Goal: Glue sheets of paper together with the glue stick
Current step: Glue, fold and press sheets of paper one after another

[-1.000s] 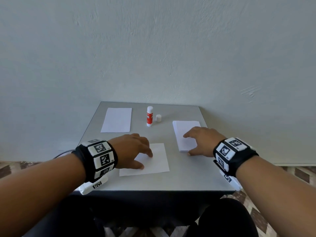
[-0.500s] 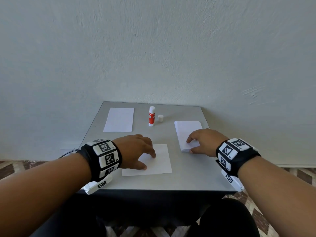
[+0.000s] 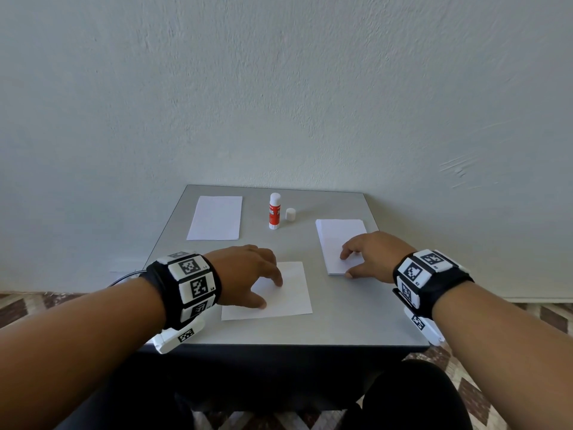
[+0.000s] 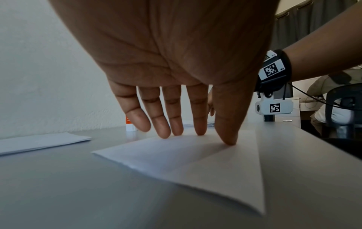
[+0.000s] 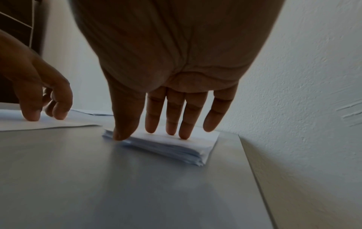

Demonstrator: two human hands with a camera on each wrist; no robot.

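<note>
Pressing flat-fingered: left hand on near sheet, right hand on paper stack by the worktop right edge; neither grip holds anything.

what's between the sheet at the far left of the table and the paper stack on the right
The glue stick stands upright between the far-left sheet and the paper stack, with its small white cap off just to its right. The head view shows this.
</note>
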